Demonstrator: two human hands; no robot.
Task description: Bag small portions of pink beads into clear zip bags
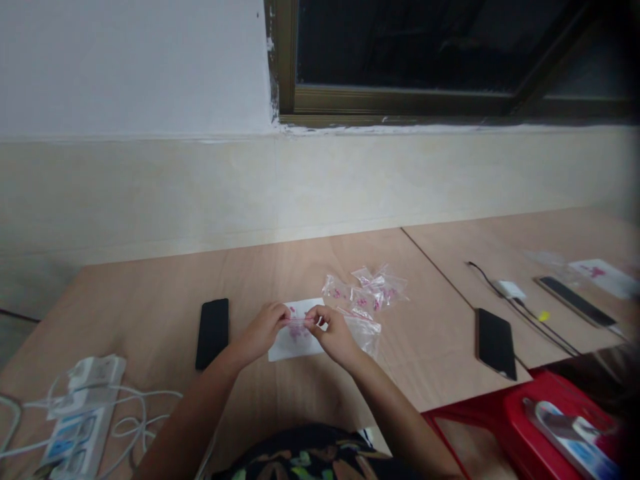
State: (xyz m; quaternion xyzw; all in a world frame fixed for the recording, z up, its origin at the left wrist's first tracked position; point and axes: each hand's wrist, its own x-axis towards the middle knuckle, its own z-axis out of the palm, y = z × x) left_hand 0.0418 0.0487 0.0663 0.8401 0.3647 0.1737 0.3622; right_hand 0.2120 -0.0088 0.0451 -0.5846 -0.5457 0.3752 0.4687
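Note:
Over a white sheet of paper point(280, 347), my left hand point(265, 331) and my right hand point(336, 335) pinch the two ends of a small clear zip bag point(299, 321) along its pink-red closure. Fingers of both hands are closed on that edge. Small pink pieces point(299, 332) show below the closure; whether they lie inside the bag or on the paper I cannot tell. Just right of my right hand lies a clear bag with a red strip point(367, 327). Beyond it is a loose pile of small clear bags point(383, 287) with pink pieces in them.
A black phone point(213, 333) lies left of the paper, near a white power strip point(80, 420) with tangled cables. To the right are another phone point(496, 342), a third phone point(575, 300), a black cable point(540, 323) and a red stool point(540, 407). A wall bounds the table's far side.

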